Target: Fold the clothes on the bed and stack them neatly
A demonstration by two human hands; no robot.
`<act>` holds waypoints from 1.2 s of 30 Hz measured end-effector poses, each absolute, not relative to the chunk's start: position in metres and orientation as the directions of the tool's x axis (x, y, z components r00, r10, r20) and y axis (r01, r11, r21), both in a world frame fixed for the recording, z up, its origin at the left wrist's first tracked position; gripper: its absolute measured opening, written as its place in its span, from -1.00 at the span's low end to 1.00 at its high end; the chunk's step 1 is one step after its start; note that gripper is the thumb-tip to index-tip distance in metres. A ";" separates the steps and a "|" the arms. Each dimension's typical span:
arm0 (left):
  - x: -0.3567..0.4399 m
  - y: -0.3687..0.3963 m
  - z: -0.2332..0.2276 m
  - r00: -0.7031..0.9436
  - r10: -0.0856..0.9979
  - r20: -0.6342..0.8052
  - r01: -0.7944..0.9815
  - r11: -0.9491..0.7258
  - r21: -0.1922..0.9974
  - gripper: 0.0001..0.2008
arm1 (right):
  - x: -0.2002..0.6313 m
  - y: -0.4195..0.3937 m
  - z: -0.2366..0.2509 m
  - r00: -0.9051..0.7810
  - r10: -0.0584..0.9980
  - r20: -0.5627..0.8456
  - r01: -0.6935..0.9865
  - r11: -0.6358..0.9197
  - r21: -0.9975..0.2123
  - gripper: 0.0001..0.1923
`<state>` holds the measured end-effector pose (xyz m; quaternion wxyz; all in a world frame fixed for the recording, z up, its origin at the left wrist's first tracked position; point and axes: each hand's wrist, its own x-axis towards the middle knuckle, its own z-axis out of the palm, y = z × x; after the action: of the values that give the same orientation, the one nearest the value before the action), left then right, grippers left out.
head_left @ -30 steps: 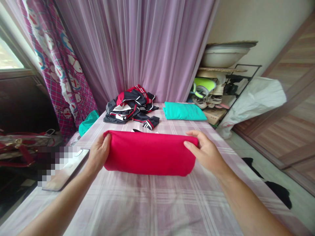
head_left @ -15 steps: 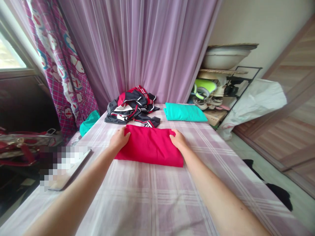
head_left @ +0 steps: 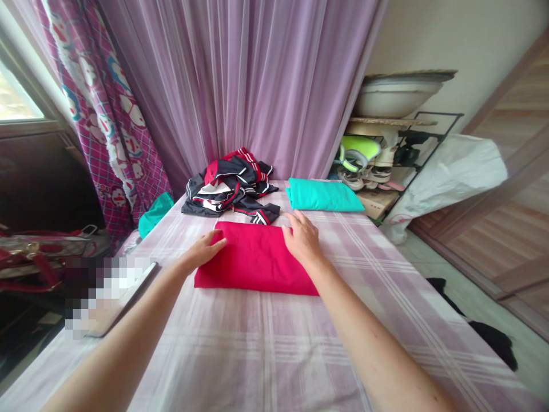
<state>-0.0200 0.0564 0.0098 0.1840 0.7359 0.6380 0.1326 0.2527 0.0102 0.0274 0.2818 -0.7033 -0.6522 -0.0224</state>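
Note:
A red cloth (head_left: 257,260), folded into a flat rectangle, lies on the checked tablecloth (head_left: 231,349) in front of me. My left hand (head_left: 203,250) is at its left edge, fingers apart and stretched out over the far left corner. Over the far right part of the cloth is my right hand (head_left: 301,234), fingers spread and holding nothing. Whether either hand touches the fabric I cannot tell. Behind the red cloth sits a heap of dark, red and white clothes (head_left: 231,189). A folded turquoise cloth (head_left: 323,195) lies at the back right.
A slim flat device (head_left: 124,303), partly blurred out, is at the left edge. Purple curtains (head_left: 266,86) hang behind the table. To the right stands a rack with shoes (head_left: 377,174) and a white basin (head_left: 397,98), beside a white plastic bag (head_left: 463,171).
Both hands have let go of the red cloth's far corners and opened. My right hand has shifted slightly left and away from me. The cloth lies a little nearer to me.

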 end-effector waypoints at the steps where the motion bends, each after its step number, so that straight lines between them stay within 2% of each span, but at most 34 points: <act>1: -0.020 0.054 0.006 0.175 0.984 -0.022 0.893 -0.149 0.425 -0.39 | 0.241 0.011 0.030 0.093 0.893 0.440 0.935 0.074 -0.346 -0.50; 3: -0.018 0.045 -0.002 0.196 0.980 0.019 0.921 -0.191 0.339 -0.41 | 0.218 0.013 0.027 -0.014 0.905 0.425 0.944 0.152 -0.292 -0.46; 7: -0.005 0.028 0.007 0.169 0.985 -0.010 0.983 -0.168 0.074 -0.53 | 0.193 0.016 -0.006 -0.132 0.984 0.118 0.958 0.157 -0.240 -0.42; 10: 0.013 0.027 0.028 0.201 0.977 0.068 0.979 -0.198 -0.046 -0.59 | 0.191 0.017 -0.023 -0.137 0.986 0.099 0.961 0.157 -0.230 -0.41; 13: 0.038 0.039 0.035 0.319 0.928 0.190 0.947 -0.321 -0.022 -0.56 | 0.192 0.016 -0.023 -0.141 0.983 0.119 0.962 0.165 -0.219 -0.41; 15: 0.053 0.050 0.026 0.353 0.916 0.192 0.931 -0.363 0.023 -0.54 | 0.193 0.015 -0.020 -0.148 0.981 0.122 0.960 0.172 -0.219 -0.42; 17: 0.060 0.060 0.010 0.324 0.935 0.141 0.939 -0.336 0.074 -0.53 | 0.194 0.016 -0.019 -0.140 0.981 0.133 0.961 0.167 -0.220 -0.43; 20: 0.059 0.068 -0.011 0.271 0.959 0.085 0.947 -0.281 0.153 -0.50 | 0.200 0.018 -0.020 0.009 0.988 0.153 0.972 0.028 -0.235 -0.41; 23: 0.051 0.071 -0.018 0.261 0.961 0.092 0.940 -0.275 0.203 -0.48 | 0.207 0.020 -0.022 0.170 0.975 0.145 0.956 -0.128 -0.265 -0.38; 30: 0.037 0.073 -0.023 0.217 0.970 0.109 0.941 -0.238 0.242 -0.42 | 0.221 0.008 -0.026 0.181 0.969 0.169 0.963 -0.140 -0.230 -0.37; 36: 0.027 0.072 -0.037 0.214 0.962 0.172 0.941 -0.250 0.228 -0.44 | 0.238 -0.009 -0.030 0.171 0.969 0.178 0.972 -0.136 -0.191 -0.38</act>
<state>0.0275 0.0724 -0.0370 0.0369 0.7783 0.6111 0.1394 0.2384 -0.0090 -0.0304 0.1312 -0.7538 -0.6438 -0.0057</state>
